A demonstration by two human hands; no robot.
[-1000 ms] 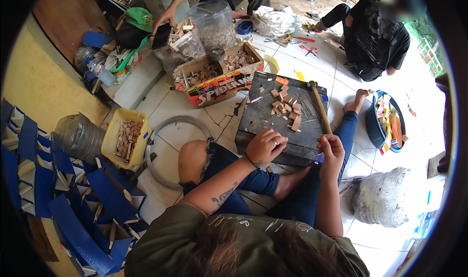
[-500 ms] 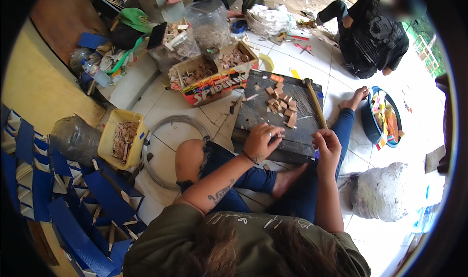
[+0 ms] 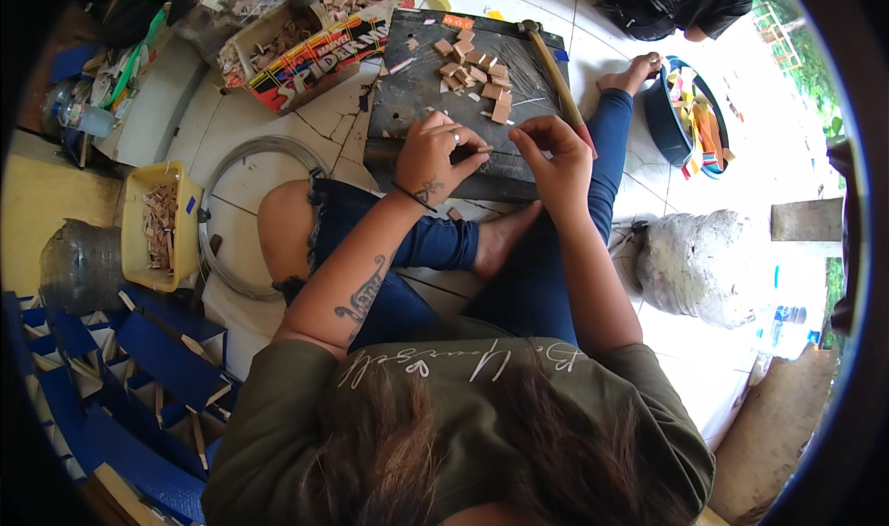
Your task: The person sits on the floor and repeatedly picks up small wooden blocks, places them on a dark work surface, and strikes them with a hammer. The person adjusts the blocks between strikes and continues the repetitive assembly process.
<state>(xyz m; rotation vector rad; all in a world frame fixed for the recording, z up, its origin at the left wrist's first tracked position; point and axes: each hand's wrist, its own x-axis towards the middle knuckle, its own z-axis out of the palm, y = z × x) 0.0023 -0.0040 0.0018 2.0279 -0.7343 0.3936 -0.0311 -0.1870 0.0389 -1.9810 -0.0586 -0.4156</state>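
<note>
I see both hands over the near edge of the dark work board (image 3: 435, 72). The left hand (image 3: 433, 154) pinches a small wooden piece (image 3: 483, 149). The right hand (image 3: 560, 151) has its fingertips pressed together; on what, I cannot tell.

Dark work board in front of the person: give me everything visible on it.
The dark work board is a scuffed, near-black slab lying flat on the tiled floor, its near edge at the person's legs. Small tan wood blocks lie scattered on top. A wooden-handled hammer lies along its right side. The left hand and right hand work over its near edge.

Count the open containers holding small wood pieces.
2: a yellow plastic tub on the floor to the person's left, and a colourful cardboard box at the dark work board's upper-left. Others may be hidden by clutter.
</note>
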